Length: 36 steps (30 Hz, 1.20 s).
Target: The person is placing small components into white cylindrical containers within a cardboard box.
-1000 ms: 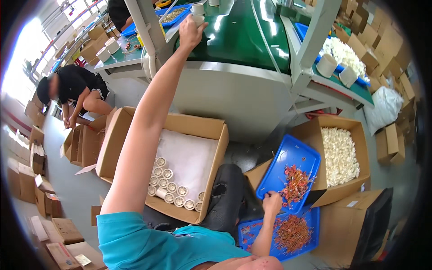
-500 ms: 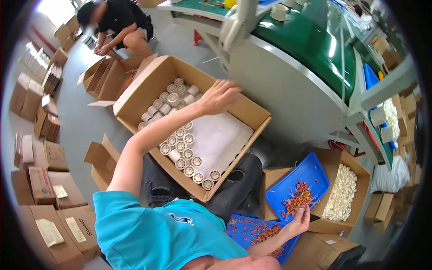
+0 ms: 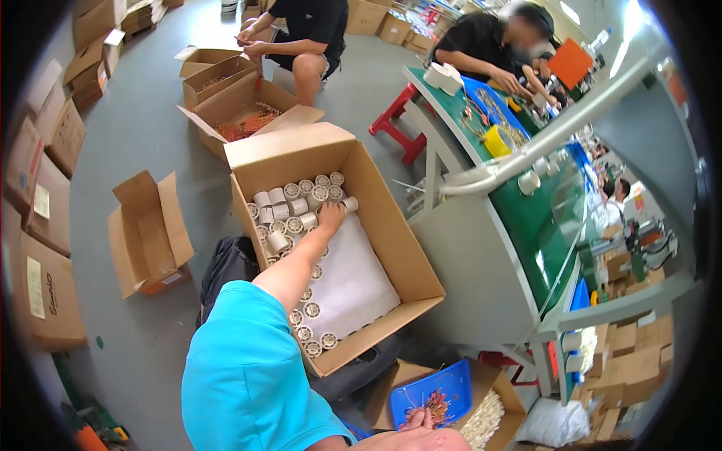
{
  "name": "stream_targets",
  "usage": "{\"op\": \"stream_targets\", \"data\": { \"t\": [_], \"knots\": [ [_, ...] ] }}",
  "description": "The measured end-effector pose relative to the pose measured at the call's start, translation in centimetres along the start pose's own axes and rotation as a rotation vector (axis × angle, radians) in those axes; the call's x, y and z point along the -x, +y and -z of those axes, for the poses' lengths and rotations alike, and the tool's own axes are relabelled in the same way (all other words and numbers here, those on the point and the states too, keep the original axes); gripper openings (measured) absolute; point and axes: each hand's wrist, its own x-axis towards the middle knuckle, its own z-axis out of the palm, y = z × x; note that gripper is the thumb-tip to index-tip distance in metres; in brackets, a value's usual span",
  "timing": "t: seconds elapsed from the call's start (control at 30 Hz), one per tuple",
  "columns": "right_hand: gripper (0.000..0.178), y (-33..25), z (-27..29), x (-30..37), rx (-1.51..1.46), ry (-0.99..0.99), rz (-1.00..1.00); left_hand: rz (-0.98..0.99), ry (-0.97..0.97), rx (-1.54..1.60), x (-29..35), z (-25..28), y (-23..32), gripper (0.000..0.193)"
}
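My left hand (image 3: 332, 217) reaches down into a large open cardboard box (image 3: 406, 252), its fingers closed on a white cylindrical part (image 3: 350, 204) lying on its side. Around it in the box sit many similar white ring-shaped parts (image 3: 292, 192), some upright with spoked ends showing, some tipped over. They rest on a white sheet (image 3: 350, 278). At the lower edge my right hand (image 3: 420, 419) is at a blue tray (image 3: 459, 383), its fingers pinched together over a heap of small red and yellow thin-legged pieces (image 3: 438, 406). Whatever it pinches is too small to name.
Beside the tray, a carton holds small cream pieces (image 3: 485, 422). A green-topped workbench (image 3: 519, 225) stands to the right. Ahead, a seated person (image 3: 304, 45) works by open cartons (image 3: 248, 113); another person (image 3: 481, 45) works at the bench. An open small carton (image 3: 154, 233) stands left.
My head view has turned, shifting the scene. My left hand has come down from above the box's far right side onto a white cylinder. My right hand stays by the red pieces.
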Motion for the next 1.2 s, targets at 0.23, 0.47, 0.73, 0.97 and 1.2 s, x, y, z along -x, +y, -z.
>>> {"op": "stream_targets", "data": {
  "t": [0.23,0.47,0.73,0.97,1.2],
  "knots": [
    [0.03,-3.7,-3.2,-0.3,-0.086,-0.03,-0.144,-0.101,-0.201,0.343,0.7,4.9,-0.3,0.063],
    [0.039,-11.1,-16.8,1.9,-0.165,-0.004,0.015,-0.038,-0.769,1.83,5.1,18.8,1.8,0.06],
    [0.028,-12.9,-26.9,2.1,-0.175,-0.323,-0.037,-0.422,-0.461,1.666,20.5,31.6,-2.9,0.039],
    [0.023,-13.8,-27.1,3.5,-0.327,-0.624,-0.18,-0.72,-0.345,1.173,23.3,32.6,-3.2,0.047],
    [0.021,-12.0,-27.2,4.8,-0.039,-0.477,0.031,-0.506,-1.082,1.228,24.1,34.6,-4.8,0.046]
  ]
}}
